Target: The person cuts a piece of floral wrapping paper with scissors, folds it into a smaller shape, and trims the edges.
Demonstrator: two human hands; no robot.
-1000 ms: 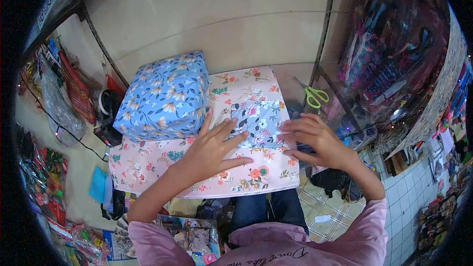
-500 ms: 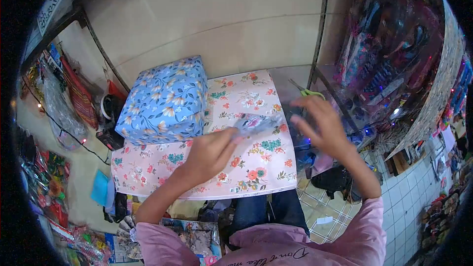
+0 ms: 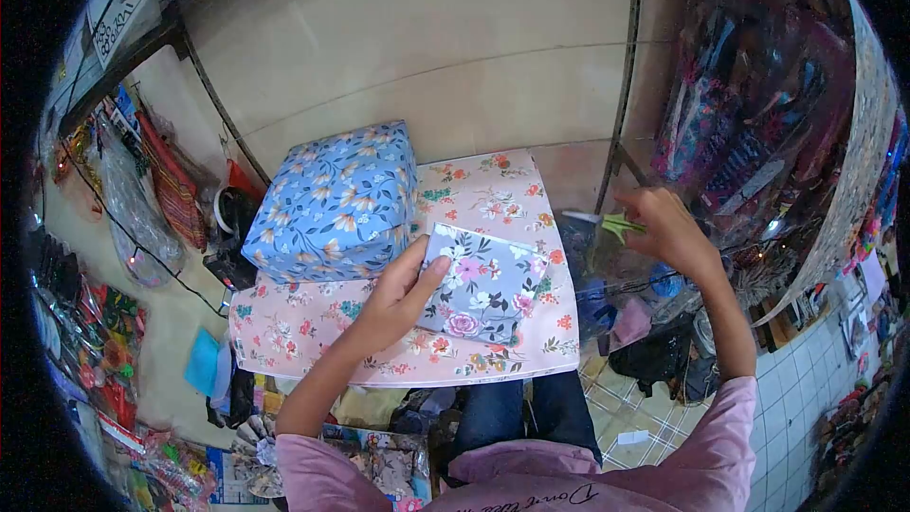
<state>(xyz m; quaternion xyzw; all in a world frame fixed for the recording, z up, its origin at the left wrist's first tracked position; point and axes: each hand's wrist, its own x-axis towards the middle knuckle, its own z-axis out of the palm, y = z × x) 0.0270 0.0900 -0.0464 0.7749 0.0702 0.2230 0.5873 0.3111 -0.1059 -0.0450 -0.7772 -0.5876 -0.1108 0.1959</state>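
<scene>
My left hand (image 3: 396, 296) is closed on the left edge of a folded piece of grey floral wrapping paper (image 3: 482, 286), thumb on top. The paper is raised over a pink floral sheet (image 3: 502, 185) spread on the table. To the right, my right hand (image 3: 671, 232) grips green-handled scissors (image 3: 618, 225), their blades pointing left towards the paper but apart from it. A box wrapped in blue floral paper (image 3: 332, 199) sits on the sheet, beyond my left hand.
A pale wall (image 3: 427, 47) rises behind the table. At the right hang plastic-wrapped goods (image 3: 730, 123), with a black bag (image 3: 654, 356) on the floor below. Bagged items (image 3: 137, 190) and a black tape dispenser (image 3: 227, 228) are at the left.
My right hand has taken hold of the scissors and lifted them from the table's right side. The grey paper has turned flat towards me and come nearer in my left hand.
</scene>
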